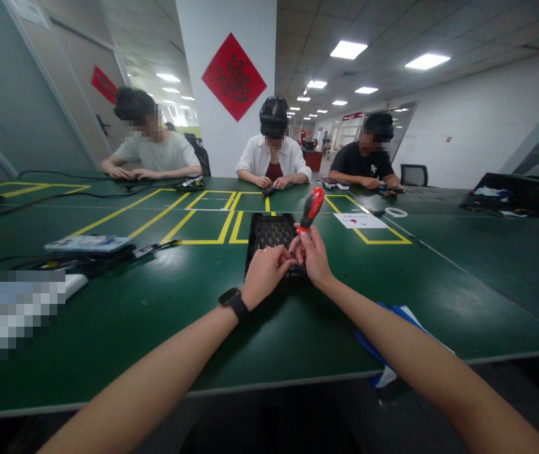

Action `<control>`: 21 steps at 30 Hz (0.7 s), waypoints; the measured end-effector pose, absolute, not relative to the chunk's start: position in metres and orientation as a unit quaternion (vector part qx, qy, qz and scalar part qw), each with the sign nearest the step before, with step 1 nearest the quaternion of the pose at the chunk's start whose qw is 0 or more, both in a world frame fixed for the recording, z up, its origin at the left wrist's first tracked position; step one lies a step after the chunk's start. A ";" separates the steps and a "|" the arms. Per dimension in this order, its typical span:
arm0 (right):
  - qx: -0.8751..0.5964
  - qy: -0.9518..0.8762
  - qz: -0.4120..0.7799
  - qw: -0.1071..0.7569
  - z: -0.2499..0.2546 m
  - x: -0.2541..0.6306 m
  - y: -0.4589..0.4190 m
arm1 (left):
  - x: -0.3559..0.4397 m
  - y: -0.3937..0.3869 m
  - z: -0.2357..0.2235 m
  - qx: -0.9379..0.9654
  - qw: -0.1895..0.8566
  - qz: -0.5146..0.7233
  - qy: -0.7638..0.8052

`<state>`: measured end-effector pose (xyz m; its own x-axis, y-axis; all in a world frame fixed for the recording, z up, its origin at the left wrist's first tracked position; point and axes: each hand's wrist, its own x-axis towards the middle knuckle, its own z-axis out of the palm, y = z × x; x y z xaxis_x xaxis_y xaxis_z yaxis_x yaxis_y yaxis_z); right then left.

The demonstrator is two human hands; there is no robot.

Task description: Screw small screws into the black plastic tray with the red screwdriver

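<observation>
My right hand (pixel 315 257) grips a screwdriver (pixel 311 211) with a red and black handle. The handle points up and leans slightly right, and the shaft runs down between my fingers. Close beside it, my left hand (pixel 269 272) is closed in a pinch near the lower end of the shaft. What its fingertips hold, if anything, is too small to make out. Both hands are over the near part of a black open tray (pixel 269 232) with a grid of small compartments. My hands cover its near end, and the screwdriver's tip is hidden.
The green table (pixel 156 340) bears yellow tape outlines. A flat light-coloured box (pixel 87 243) and black cables lie left; a printed paper sheet (pixel 360 221) and a white tape roll (pixel 396 213) lie right. Blue-and-white material (pixel 376 347) is under my right forearm. Several people sit opposite.
</observation>
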<state>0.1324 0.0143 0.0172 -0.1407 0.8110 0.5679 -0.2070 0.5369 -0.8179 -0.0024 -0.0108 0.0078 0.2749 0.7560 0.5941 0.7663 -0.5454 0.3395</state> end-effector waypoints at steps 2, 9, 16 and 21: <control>-0.241 -0.631 0.417 0.608 0.017 0.133 0.014 | -0.003 -0.011 0.007 -0.801 0.008 -0.363 -0.475; -0.240 -0.629 0.422 0.607 0.018 0.133 0.015 | -0.002 -0.012 0.010 -0.822 0.051 -0.324 -0.466; -0.250 -0.631 0.405 0.613 0.020 0.132 0.011 | 0.000 -0.013 0.013 -0.818 0.048 -0.318 -0.477; -0.232 -0.639 0.414 0.605 0.021 0.130 0.009 | -0.001 -0.012 0.011 -0.809 0.053 -0.321 -0.489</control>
<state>0.1303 0.0090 0.0207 -0.1602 0.7981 0.5809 -0.2041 0.5490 -0.8106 -0.0012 -0.0123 0.0105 0.3146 0.7580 0.5714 0.8255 -0.5156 0.2295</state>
